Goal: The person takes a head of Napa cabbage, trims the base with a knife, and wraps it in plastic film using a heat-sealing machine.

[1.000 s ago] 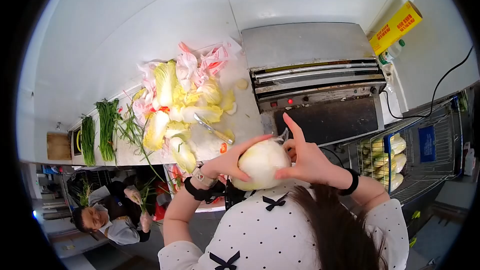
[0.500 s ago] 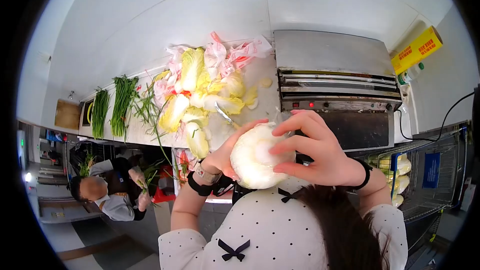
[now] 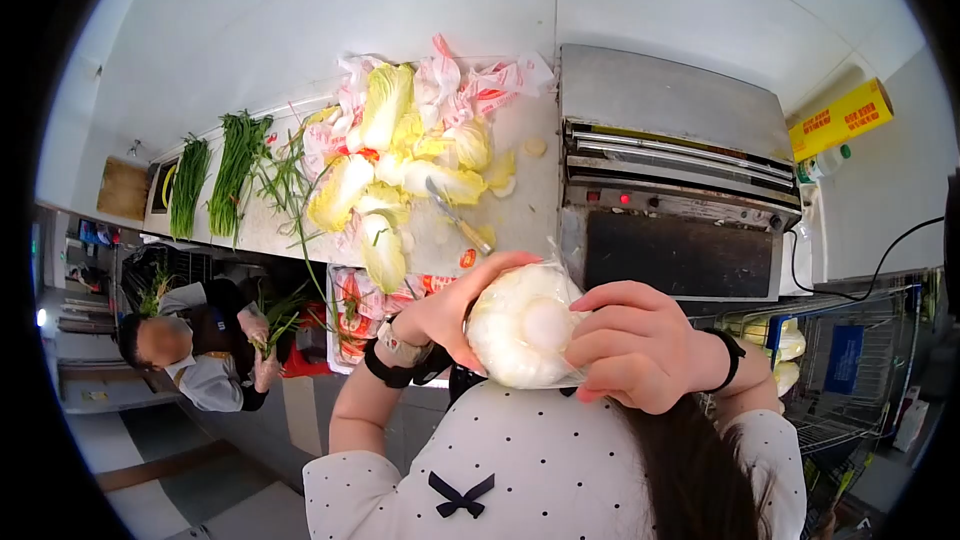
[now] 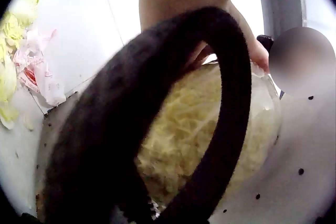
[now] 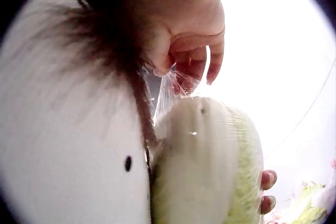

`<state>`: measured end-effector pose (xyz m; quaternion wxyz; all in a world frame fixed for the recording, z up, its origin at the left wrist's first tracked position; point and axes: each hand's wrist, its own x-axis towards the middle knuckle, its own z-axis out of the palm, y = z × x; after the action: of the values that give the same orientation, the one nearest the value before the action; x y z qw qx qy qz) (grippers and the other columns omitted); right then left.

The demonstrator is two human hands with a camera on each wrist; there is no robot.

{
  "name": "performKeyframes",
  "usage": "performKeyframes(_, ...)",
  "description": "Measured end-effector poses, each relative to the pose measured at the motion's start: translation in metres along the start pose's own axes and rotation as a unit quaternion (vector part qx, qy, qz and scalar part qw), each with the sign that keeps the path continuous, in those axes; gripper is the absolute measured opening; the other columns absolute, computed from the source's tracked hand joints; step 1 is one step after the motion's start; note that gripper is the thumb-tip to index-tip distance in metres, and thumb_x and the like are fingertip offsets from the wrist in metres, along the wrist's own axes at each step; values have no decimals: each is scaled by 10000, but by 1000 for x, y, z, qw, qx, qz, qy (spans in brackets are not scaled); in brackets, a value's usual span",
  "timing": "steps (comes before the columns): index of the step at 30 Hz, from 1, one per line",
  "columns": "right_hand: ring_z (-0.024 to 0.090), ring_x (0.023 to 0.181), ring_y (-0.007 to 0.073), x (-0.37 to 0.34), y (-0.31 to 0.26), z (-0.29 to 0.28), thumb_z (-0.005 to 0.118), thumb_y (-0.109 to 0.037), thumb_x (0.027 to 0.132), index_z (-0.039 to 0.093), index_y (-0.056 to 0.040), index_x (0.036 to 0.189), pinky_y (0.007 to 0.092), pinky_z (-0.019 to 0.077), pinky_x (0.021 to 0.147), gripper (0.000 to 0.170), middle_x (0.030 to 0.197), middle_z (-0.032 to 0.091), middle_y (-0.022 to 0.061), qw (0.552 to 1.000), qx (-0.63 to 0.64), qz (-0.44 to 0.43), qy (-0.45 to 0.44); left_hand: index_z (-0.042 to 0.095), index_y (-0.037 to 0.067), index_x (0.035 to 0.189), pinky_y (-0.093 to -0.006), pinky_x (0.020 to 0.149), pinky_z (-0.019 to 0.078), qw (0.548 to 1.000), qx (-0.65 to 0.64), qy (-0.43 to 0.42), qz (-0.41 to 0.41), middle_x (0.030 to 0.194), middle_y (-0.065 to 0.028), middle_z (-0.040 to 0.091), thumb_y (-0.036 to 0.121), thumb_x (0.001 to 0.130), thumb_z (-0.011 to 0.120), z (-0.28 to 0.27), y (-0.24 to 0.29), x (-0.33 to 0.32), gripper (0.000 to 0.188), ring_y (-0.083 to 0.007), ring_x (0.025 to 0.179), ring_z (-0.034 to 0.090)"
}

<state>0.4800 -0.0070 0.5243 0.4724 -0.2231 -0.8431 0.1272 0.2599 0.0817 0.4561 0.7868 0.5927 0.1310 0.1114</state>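
Observation:
A Chinese cabbage (image 3: 510, 335) in clear plastic film is held up in front of the chest, its round white base facing the head camera. My left hand (image 3: 450, 312) grips it from the left side, fingers round its far edge and thumb on the near side. At the right side of the base, my right hand (image 3: 640, 348) has its fingers bent. The right wrist view shows its thumb and fingers pinching a gathered, stretched end of the film (image 5: 176, 87). In the left wrist view a dark strap (image 4: 231, 92) covers part of the leafy end (image 4: 184, 129).
Loose cabbage leaves (image 3: 340, 190), a knife (image 3: 460, 220) and green stalks (image 3: 238, 165) lie on the counter. A film-wrapping machine (image 3: 680, 170) stands at the right, by a wire cart (image 3: 860, 410) with wrapped cabbages. Another person (image 3: 205, 340) holds greens at the left.
The right hand has gone from the cabbage's side, across its base, to pinching film at the right. The cabbage has turned so its base faces the camera; the left hand keeps its grip.

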Motion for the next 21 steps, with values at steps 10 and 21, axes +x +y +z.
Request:
performKeyframes(10,467,564,126,6,9,-1,598,-96,735,498,-68,803,226,349,454,124,698,483,14,979,94,-158,-92,201,50,1354,-366,999,310,983,-146,-73,79,1300,-172,368,404,475,859,13,-5,23,1153,-251,1214,373)
performKeyframes(21,371,486,66,9,1,12,616,-85,735,540,-65,838,186,244,426,130,600,440,-30,965,10,-260,-29,140,121,1400,-423,1005,301,974,-208,-60,68,1253,-220,403,474,499,831,30,-11,35,1190,-337,1203,388)
